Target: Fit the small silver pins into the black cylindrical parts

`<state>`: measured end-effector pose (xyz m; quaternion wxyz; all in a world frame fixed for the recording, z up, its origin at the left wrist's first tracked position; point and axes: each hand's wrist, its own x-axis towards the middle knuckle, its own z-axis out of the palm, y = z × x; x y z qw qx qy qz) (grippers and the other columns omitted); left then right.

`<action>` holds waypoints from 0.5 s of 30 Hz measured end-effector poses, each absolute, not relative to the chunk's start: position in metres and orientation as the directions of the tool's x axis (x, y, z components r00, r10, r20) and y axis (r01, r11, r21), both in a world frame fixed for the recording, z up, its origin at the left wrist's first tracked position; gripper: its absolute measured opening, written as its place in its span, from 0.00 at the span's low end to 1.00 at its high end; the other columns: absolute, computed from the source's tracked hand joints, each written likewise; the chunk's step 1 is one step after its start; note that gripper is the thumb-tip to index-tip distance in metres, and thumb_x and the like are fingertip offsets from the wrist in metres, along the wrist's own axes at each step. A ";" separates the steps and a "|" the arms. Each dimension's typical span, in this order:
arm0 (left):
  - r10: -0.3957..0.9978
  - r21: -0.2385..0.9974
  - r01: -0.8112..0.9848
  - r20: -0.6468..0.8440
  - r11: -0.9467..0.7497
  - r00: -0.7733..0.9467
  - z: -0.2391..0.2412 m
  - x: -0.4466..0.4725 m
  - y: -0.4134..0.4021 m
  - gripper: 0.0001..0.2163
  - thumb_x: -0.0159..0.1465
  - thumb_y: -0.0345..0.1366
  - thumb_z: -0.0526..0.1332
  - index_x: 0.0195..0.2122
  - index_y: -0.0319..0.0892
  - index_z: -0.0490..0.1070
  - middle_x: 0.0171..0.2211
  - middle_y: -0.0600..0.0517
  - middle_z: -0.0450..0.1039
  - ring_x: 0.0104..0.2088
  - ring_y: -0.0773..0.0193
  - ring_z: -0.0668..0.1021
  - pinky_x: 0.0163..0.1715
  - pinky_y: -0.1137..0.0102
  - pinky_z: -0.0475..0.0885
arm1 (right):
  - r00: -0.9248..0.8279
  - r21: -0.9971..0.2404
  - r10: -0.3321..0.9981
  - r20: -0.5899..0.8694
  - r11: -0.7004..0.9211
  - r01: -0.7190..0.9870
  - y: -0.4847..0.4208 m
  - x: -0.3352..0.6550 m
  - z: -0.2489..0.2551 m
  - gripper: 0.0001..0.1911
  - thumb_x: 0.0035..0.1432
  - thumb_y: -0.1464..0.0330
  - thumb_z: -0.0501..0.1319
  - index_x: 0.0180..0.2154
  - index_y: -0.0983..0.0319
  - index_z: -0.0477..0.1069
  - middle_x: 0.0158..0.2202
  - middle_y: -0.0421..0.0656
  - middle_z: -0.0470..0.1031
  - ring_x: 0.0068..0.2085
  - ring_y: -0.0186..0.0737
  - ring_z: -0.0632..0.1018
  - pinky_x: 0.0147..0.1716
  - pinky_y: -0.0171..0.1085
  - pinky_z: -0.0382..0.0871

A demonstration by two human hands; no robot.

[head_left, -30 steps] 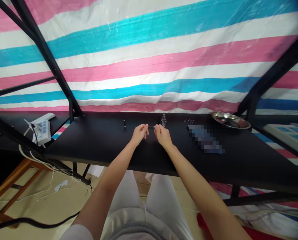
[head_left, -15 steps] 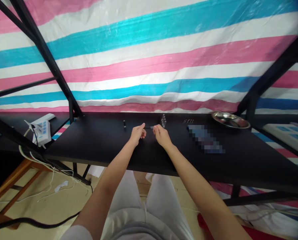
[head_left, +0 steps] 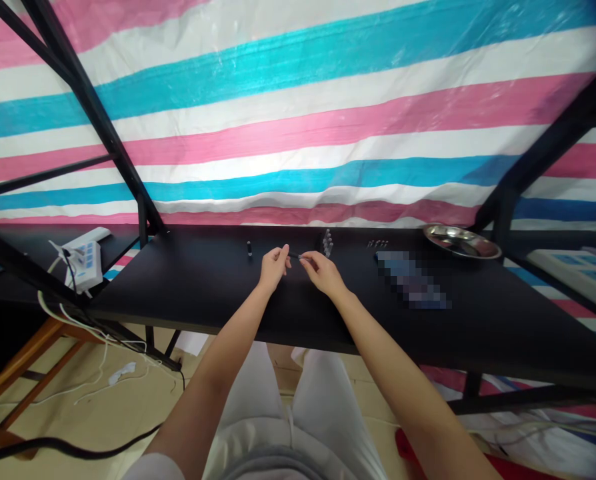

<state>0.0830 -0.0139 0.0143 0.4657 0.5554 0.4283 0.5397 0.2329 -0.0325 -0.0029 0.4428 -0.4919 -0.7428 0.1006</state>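
Above the dark tabletop, a thin black pen-like rod (head_left: 293, 255) spans the gap between my hands. Its left end is gripped by my left hand (head_left: 275, 267), thumb on top and fingers curled. At its right end, the thumb and fingertips of my right hand (head_left: 322, 272) pinch together. The exact kind of rod is too small to make out. Left of my left hand, a short black cylinder (head_left: 249, 249) stands upright. Just behind my right hand is a cluster of small greyish, clear-looking pieces (head_left: 327, 244). Several tiny metallic pieces (head_left: 378, 244) lie in a row farther right.
A shiny metal dish (head_left: 462, 241) sits at the table's back right. In front of it lies a blurred-out flat object (head_left: 412, 280). A white power strip (head_left: 85, 265) with cables is on the left. Black frame posts (head_left: 93, 113) and a striped sheet (head_left: 303, 127) bound the table (head_left: 188, 287).
My right hand has shifted slightly left along the rod, and its fingers have come nearer my left hand. The light section of the rod seen before no longer shows. My left hand stays nearly in place.
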 end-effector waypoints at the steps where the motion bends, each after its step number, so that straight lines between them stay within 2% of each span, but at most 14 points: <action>1: 0.973 0.974 -0.019 0.225 -0.225 0.057 0.014 0.083 -0.014 0.19 0.58 0.51 0.55 0.24 0.38 0.66 0.17 0.56 0.65 0.11 0.77 0.63 0.13 0.78 0.55 | -0.125 -0.577 0.819 0.560 0.495 0.649 -0.032 0.233 -0.003 0.17 0.59 0.58 0.50 0.39 0.62 0.69 0.33 0.45 0.73 0.28 0.35 0.71 0.31 0.35 0.65; 7: 0.960 0.967 -0.028 0.253 -0.252 0.120 0.013 0.085 -0.015 0.17 0.53 0.47 0.62 0.35 0.36 0.69 0.21 0.55 0.68 0.13 0.76 0.64 0.14 0.77 0.59 | -0.125 -0.563 0.826 0.549 0.476 0.675 -0.030 0.237 -0.006 0.14 0.58 0.59 0.52 0.38 0.62 0.69 0.31 0.43 0.72 0.27 0.34 0.70 0.29 0.34 0.64; 12: 0.958 0.958 -0.031 0.285 -0.284 0.029 0.012 0.084 -0.012 0.15 0.54 0.45 0.61 0.33 0.37 0.68 0.22 0.55 0.68 0.13 0.77 0.64 0.14 0.77 0.60 | -0.183 -0.529 0.843 0.506 0.471 0.706 -0.029 0.238 -0.005 0.13 0.57 0.61 0.53 0.35 0.61 0.71 0.31 0.43 0.71 0.27 0.34 0.70 0.28 0.33 0.64; 15: 0.956 0.956 -0.040 0.288 -0.290 -0.063 0.012 0.083 -0.009 0.13 0.55 0.44 0.60 0.31 0.38 0.65 0.23 0.55 0.68 0.13 0.77 0.64 0.13 0.78 0.58 | -0.196 -0.524 0.868 0.456 0.440 0.729 -0.028 0.243 -0.005 0.12 0.55 0.62 0.55 0.33 0.61 0.72 0.28 0.42 0.71 0.27 0.34 0.70 0.28 0.33 0.63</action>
